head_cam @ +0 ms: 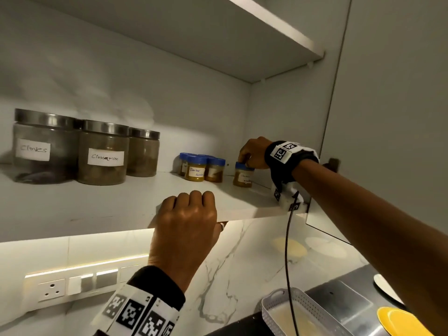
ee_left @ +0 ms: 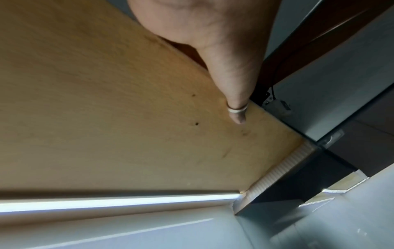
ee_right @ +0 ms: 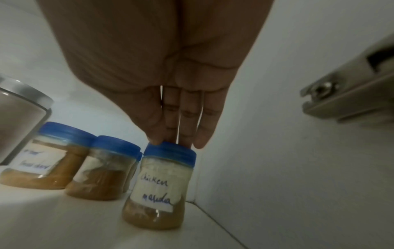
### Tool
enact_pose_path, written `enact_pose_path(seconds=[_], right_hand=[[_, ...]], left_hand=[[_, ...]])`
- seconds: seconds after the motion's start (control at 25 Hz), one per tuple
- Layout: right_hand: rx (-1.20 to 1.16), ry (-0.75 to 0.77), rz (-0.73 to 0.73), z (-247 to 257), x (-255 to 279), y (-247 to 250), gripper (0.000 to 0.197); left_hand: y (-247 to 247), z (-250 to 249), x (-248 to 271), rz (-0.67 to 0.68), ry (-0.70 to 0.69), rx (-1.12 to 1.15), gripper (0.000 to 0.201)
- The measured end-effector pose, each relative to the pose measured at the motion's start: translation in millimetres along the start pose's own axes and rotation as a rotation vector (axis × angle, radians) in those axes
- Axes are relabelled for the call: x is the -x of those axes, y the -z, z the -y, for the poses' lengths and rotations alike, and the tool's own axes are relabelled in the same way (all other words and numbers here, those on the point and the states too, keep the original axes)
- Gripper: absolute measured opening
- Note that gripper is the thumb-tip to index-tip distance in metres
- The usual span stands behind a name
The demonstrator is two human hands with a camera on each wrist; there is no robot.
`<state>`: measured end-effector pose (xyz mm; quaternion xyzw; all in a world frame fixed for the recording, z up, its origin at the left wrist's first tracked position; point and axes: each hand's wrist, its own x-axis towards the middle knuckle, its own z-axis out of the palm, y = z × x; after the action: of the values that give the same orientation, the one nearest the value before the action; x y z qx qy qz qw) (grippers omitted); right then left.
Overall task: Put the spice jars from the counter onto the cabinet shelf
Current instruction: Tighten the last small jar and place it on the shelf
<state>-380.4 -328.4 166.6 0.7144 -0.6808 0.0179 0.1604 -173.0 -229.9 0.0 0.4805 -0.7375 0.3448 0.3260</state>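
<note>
standing upright on the cabinet shelf, close to the right side wall, is the small blue-lidded spice jar with a handwritten label that reads "chicken masala" in the right wrist view. the right hand reaches in from above it, fingertips gathered on the rim of the blue lid, pinching it from the top; the jar's base sits on the shelf.

just to its left, slightly apart, is a tight cluster of similar blue-lidded jars holding yellow-brown powder. one label begins "sambar" with a second word too blurred to read; the others cannot be read. further left, well apart from the small jars, three large jars with steel lids stand in a row touching one another: one labelled "cloves", one labelled "cinnamon", and a third with no label showing. a metal door hinge juts from the side wall to the right of the hand.

the left hand grips the front edge of the shelf, fingers curled over the top and the thumb, wearing a ring, pressed against the wooden underside.

below the shelf are a lit strip, a wall socket panel, a marble backsplash, and on the worktop a white perforated basket and a yellow disc.
</note>
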Motion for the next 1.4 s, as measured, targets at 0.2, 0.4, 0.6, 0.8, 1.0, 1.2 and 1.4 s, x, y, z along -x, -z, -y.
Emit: enact_pose_path(seconds=[0.2, 0.4, 0.6, 0.8, 1.0, 1.2, 1.4], right_hand=[[0.007, 0.082, 0.042, -7, -36, -5, 0.033], [0.024, 0.155, 0.029, -6, -69, -12, 0.037], [0.013, 0.209, -0.003, -3, -90, -20, 0.039], [-0.022, 0.230, -0.011, -2, -101, -23, 0.036], [0.015, 0.225, 0.012, 0, -99, -23, 0.037], [0.011, 0.219, -0.057, -3, -84, 4, 0.047], [-0.550, 0.306, -0.205, 1, -1, 58, 0.030]], left_hand=[[-8, -3, -3, -0.090, 0.028, -0.110, 0.052], [-10, -5, -3, -0.134, 0.064, -0.145, 0.057], [-9, -9, -3, -0.127, 0.101, -0.158, 0.058], [-10, -11, -2, -0.137, 0.135, -0.167, 0.059], [-12, -10, -3, -0.155, 0.130, -0.190, 0.061], [-12, -11, -3, -0.119, 0.148, -0.166, 0.061], [-3, -17, 1, -0.057, 0.203, -0.124, 0.054]])
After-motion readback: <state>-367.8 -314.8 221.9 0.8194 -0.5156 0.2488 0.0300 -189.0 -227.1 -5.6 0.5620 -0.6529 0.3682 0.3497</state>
